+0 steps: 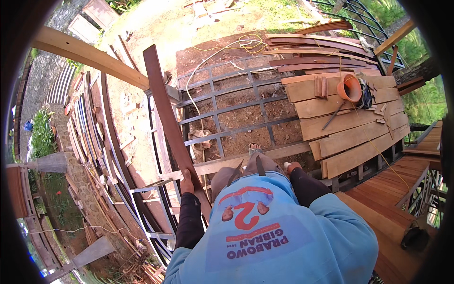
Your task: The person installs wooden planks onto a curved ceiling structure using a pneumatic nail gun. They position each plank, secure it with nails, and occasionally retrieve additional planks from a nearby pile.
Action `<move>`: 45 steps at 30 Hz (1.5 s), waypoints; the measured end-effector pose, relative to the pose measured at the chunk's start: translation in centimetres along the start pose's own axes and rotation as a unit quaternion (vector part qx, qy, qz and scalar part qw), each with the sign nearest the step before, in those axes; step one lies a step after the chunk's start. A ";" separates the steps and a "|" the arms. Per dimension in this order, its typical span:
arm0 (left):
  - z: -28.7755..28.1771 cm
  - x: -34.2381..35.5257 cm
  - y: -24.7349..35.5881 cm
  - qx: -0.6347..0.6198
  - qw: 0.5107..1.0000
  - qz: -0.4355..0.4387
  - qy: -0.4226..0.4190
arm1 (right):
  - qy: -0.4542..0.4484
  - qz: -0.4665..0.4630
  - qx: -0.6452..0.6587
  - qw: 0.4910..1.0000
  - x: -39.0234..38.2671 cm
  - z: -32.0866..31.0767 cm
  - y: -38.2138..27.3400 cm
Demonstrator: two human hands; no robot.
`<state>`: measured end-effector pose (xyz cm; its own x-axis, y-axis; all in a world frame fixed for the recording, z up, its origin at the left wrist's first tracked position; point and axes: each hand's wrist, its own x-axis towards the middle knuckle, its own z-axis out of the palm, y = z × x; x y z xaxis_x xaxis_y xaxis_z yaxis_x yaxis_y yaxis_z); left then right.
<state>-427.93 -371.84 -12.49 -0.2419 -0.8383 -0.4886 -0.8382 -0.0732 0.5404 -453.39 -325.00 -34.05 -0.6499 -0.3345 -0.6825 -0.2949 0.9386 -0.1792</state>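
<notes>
My left hand (186, 181) grips the long dark-brown wooden plank (163, 104), which slants from near my left side up toward a pale timber beam and a post. My right hand (293, 167) is low beside my right thigh, its fingers curled at a small whitish thing too small to name. Below me a steel grid frame (215, 113) spans bare soil, with a timber joist (222, 165) along its near side. My sandalled foot (255, 149) shows by the joist. My light-blue shirt fills the lower middle of the view.
Loose boards (345, 132) lie on the right, carrying an orange bucket (348, 89), wood offcuts and tools. Stacked planks (317, 61) lie beyond. A finished wooden deck (388, 182) is at lower right. Long timbers (104, 132) and a metal frame line the left; cords cross the ground.
</notes>
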 end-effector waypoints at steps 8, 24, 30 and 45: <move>0.6 5.7 8.1 0.015 0.996 -0.076 -0.032 | 0.067 0.038 0.587 0.806 14.0 -22.3 -13.9; -0.2 46.6 11.7 -0.011 0.997 -0.078 -0.008 | 0.081 0.103 0.405 0.905 26.9 -14.1 -29.1; 5.6 58.5 21.9 -0.013 0.997 -0.071 -0.032 | -0.030 0.187 0.215 0.958 40.4 -12.0 -26.6; 17.4 80.8 34.6 0.038 0.998 -0.049 -0.013 | 0.201 0.018 0.657 0.727 75.2 -39.8 -44.5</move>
<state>-485.05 -432.70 -45.20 -0.1696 -0.8146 -0.5546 -0.8925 -0.1117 0.4370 -517.02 -395.29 -49.17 -0.8709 -0.0578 -0.4881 0.4782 0.1304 -0.8685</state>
